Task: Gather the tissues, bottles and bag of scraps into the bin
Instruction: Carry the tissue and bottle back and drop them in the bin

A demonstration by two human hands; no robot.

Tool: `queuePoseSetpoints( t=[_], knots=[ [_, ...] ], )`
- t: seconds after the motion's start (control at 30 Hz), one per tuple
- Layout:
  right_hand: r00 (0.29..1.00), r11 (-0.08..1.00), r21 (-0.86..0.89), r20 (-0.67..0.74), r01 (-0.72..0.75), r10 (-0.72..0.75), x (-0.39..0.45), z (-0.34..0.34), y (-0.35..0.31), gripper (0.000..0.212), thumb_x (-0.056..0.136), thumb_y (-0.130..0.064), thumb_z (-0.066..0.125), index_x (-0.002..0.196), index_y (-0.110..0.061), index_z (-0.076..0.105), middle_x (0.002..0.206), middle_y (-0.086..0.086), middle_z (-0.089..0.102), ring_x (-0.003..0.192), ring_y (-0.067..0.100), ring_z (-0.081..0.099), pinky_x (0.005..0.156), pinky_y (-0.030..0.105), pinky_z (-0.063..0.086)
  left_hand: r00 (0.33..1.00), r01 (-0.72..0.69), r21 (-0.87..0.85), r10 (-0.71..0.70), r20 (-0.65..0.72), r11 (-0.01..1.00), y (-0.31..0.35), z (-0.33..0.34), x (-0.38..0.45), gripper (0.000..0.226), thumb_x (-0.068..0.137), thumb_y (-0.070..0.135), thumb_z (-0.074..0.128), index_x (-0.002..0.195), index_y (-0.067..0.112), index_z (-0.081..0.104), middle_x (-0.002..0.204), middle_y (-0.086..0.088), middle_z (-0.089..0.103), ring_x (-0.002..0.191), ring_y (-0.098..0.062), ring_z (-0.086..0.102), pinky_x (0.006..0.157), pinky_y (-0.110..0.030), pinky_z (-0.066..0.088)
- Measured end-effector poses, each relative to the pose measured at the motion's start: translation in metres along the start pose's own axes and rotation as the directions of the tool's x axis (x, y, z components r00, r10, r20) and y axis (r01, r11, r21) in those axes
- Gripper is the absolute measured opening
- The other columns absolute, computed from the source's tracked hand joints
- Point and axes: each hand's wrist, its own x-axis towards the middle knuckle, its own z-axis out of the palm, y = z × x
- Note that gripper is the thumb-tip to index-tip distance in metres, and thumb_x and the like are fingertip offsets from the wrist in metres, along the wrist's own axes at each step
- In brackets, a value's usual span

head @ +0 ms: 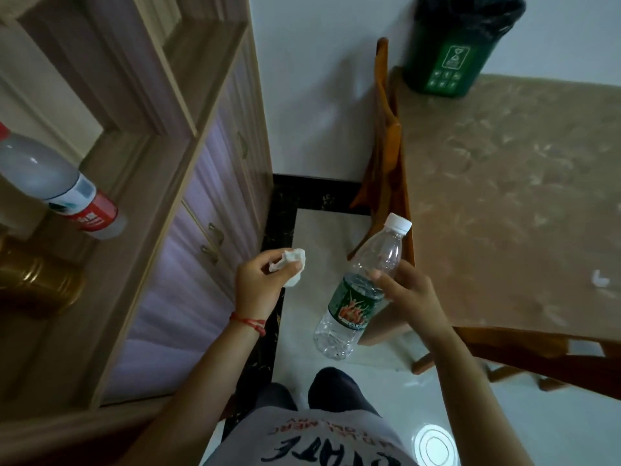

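Note:
My left hand (257, 284) grips a crumpled white tissue (291, 264) over the floor beside the cabinet. In my right hand (408, 295) is a clear plastic bottle (359, 290) with a green label and white cap, tilted, cap pointing up toward the table edge. The green bin (447, 58) with a black liner stands on the far corner of the table, well beyond both hands. A second bottle (64, 186) with a red label stands on the cabinet shelf at the left. A small white scrap (599, 280) lies on the table at the right.
The brown patterned table (510, 183) fills the right side, with a wooden chair (386, 156) pushed against its left edge. A tall wooden cabinet (188, 183) with drawers lines the left. A brass-coloured vessel (37, 280) sits on its counter. My legs stand on the white tiled floor (336, 230) between them.

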Motion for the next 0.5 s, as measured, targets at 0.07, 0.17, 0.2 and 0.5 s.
queuePoseSetpoints(
  t=[0.07,0.17,0.2,0.5],
  knots=[
    [1.000,1.000,0.030,-0.010,-0.009,0.009,0.011,0.001,-0.004,0.038,0.072,-0.038,0.060,0.096,-0.008,0.060,0.092,0.019,0.066,0.078,0.020,0.065,0.066,0.017,0.052,1.000,-0.002,-0.003,0.002,0.015,1.000,0.003,0.002,0.016,0.024,0.075,0.003,0.070,0.099,0.003,0.069,0.079,0.003,0.066,0.066,0.013,0.060,0.061,-0.005,0.047],
    [0.999,0.999,0.042,-0.024,-0.027,0.028,0.038,0.000,-0.007,0.049,0.069,-0.043,0.062,0.099,-0.004,0.059,0.097,0.022,0.066,0.086,0.029,0.065,0.073,0.026,0.054,1.000,0.005,-0.014,-0.004,0.011,1.000,0.008,0.008,0.043,0.025,0.075,0.002,0.070,0.099,0.004,0.068,0.079,0.008,0.065,0.065,0.014,0.060,0.059,-0.003,0.046],
    [0.999,0.998,0.050,-0.028,-0.026,0.027,0.050,-0.001,-0.008,0.054,0.069,-0.046,0.065,0.100,-0.002,0.059,0.099,0.024,0.065,0.090,0.033,0.064,0.078,0.034,0.054,1.000,0.006,-0.014,-0.005,0.008,1.000,0.010,0.011,0.054,0.025,0.075,0.002,0.070,0.099,0.004,0.068,0.079,0.009,0.064,0.065,0.015,0.059,0.059,-0.003,0.045],
    [1.000,0.998,0.069,-0.017,-0.015,0.017,0.180,-0.021,-0.035,0.083,0.056,-0.066,0.070,0.100,0.003,0.057,0.099,0.030,0.061,0.092,0.043,0.060,0.083,0.056,0.049,0.999,-0.003,-0.045,0.002,-0.036,0.999,0.041,0.052,0.170,0.020,0.073,0.002,0.071,0.090,0.013,0.068,0.073,0.008,0.064,0.060,0.012,0.059,0.056,-0.003,0.044]
  ],
)
